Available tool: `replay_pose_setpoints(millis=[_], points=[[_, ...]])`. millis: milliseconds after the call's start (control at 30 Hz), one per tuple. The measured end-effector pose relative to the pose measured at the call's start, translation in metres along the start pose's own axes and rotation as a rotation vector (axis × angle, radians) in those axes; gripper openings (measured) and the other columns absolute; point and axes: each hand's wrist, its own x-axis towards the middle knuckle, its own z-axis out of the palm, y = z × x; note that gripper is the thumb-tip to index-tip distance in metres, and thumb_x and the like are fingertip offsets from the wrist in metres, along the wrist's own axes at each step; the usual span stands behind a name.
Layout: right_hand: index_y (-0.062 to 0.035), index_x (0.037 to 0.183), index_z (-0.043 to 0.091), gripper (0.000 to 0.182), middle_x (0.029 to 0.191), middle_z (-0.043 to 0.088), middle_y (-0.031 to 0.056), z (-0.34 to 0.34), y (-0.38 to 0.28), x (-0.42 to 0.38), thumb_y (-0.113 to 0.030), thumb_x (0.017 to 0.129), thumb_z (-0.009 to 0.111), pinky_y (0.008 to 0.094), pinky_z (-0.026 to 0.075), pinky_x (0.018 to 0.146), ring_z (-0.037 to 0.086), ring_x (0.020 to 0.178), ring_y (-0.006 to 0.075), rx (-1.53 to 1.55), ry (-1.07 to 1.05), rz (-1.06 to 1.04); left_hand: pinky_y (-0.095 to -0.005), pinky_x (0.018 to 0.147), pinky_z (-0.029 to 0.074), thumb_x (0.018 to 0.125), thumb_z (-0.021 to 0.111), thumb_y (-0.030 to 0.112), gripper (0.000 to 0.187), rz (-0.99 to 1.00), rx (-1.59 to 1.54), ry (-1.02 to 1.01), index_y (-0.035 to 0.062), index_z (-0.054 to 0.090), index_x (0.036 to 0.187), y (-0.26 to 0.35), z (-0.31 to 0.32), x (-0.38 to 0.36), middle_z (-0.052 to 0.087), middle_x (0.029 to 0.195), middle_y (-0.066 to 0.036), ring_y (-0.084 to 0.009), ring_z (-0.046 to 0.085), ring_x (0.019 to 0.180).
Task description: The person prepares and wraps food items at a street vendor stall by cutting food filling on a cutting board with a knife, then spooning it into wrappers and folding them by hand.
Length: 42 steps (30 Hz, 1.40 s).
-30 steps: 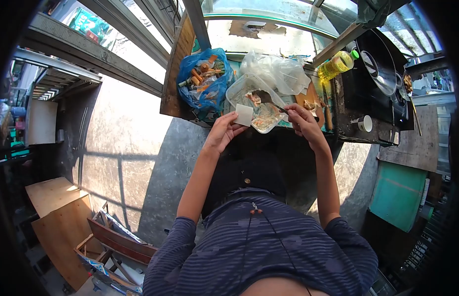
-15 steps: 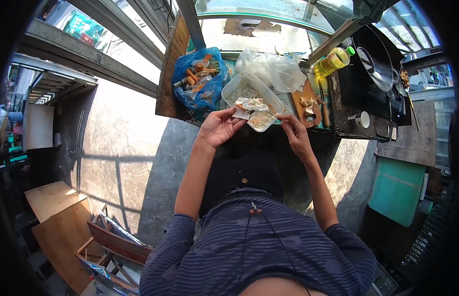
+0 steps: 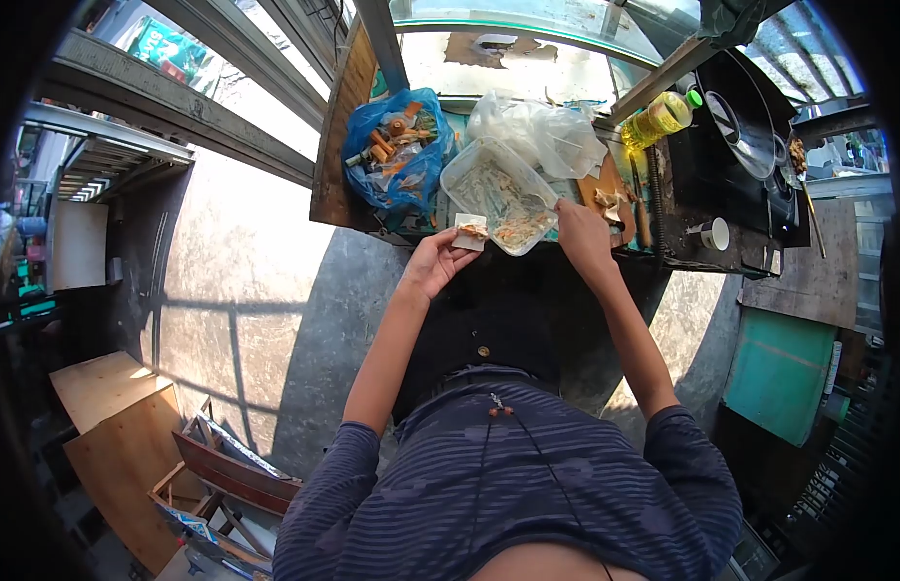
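Note:
A small square white wrapper (image 3: 469, 232) with a little shredded filling on it lies across the fingers of my left hand (image 3: 438, 263), gripped at its edge. This hand is just left of the near end of a clear plastic container (image 3: 457, 181). Shredded filling (image 3: 516, 230) with orange bits is gathered toward the container's near right end, with a thinner smear over the rest. My right hand (image 3: 583, 237) is closed at the container's right rim; what its fingers hold is hidden.
A blue plastic bag (image 3: 426, 116) of peelings stands left of the container, a clear plastic bag (image 3: 537, 131) behind it. To the right are a wooden board (image 3: 605, 189), a knife (image 3: 640, 213), an oil bottle (image 3: 660, 121), a white cup (image 3: 713, 233) and a dark stove (image 3: 701, 174).
My right hand has moved up and right, away from the wrapper to the container's rim. My left hand has moved slightly down with the wrapper, which now lies flatter beside the container.

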Motion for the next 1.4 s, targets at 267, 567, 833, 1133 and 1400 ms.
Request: replay_pose_setpoints(millis=[267, 567, 833, 1133, 1400], points=[[-0.0011, 0.082, 0.059, 0.009, 0.072, 0.064, 0.0195, 0.022, -0.026, -0.002, -0.005, 0.079, 0.051, 0.0473, 0.051, 0.065, 0.065, 0.075, 0.0368, -0.002, -0.190, -0.047, -0.0384, 0.089, 0.053, 0.094, 0.044, 0.010, 0.028, 0.062, -0.077, -0.006, -0.0040, 0.049, 0.117, -0.017, -0.011, 0.028, 0.061, 0.112, -0.017, -0.0264, 0.063, 0.100], [0.0010, 0.091, 0.067, 0.023, 0.079, 0.066, 0.0217, 0.054, -0.019, 0.001, -0.012, 0.083, 0.050, 0.0429, 0.048, 0.071, 0.064, 0.078, 0.0360, 0.488, -0.303, 0.086, -0.0388, 0.092, 0.052, 0.095, 0.044, 0.011, 0.025, 0.089, -0.150, -0.001, -0.0016, 0.050, 0.115, -0.020, -0.015, 0.032, 0.060, 0.113, -0.017, -0.0259, 0.062, 0.102], [-0.0007, 0.101, 0.063, 0.023, 0.076, 0.062, 0.0059, 0.012, 0.020, -0.002, -0.018, 0.092, 0.051, 0.0273, 0.042, 0.067, 0.053, 0.071, 0.0115, 0.958, -0.208, 0.252, -0.0390, 0.094, 0.051, 0.095, 0.040, 0.010, 0.030, 0.090, -0.095, -0.017, -0.0057, 0.047, 0.120, -0.007, -0.010, 0.015, 0.058, 0.117, -0.021, -0.0268, 0.061, 0.107], [-0.0036, 0.108, 0.062, 0.021, 0.086, 0.058, -0.0011, -0.034, -0.010, -0.029, -0.017, 0.097, 0.051, 0.0201, 0.038, 0.075, 0.047, 0.080, 0.0048, 1.162, -0.221, 0.173, -0.0385, 0.093, 0.052, 0.095, 0.043, 0.011, 0.032, 0.027, -0.011, -0.135, -0.0079, 0.049, 0.120, 0.016, 0.038, -0.006, 0.059, 0.116, -0.021, -0.0283, 0.061, 0.105], [-0.0009, 0.109, 0.063, 0.020, 0.092, 0.061, 0.0000, -0.019, 0.001, -0.047, -0.009, 0.095, 0.052, 0.0190, 0.040, 0.077, 0.052, 0.088, 0.0047, 1.175, -0.080, 0.098, -0.0392, 0.093, 0.052, 0.095, 0.044, 0.009, 0.031, -0.027, -0.026, -0.169, -0.0106, 0.048, 0.118, 0.028, 0.046, -0.010, 0.059, 0.114, -0.024, -0.0299, 0.062, 0.105]])
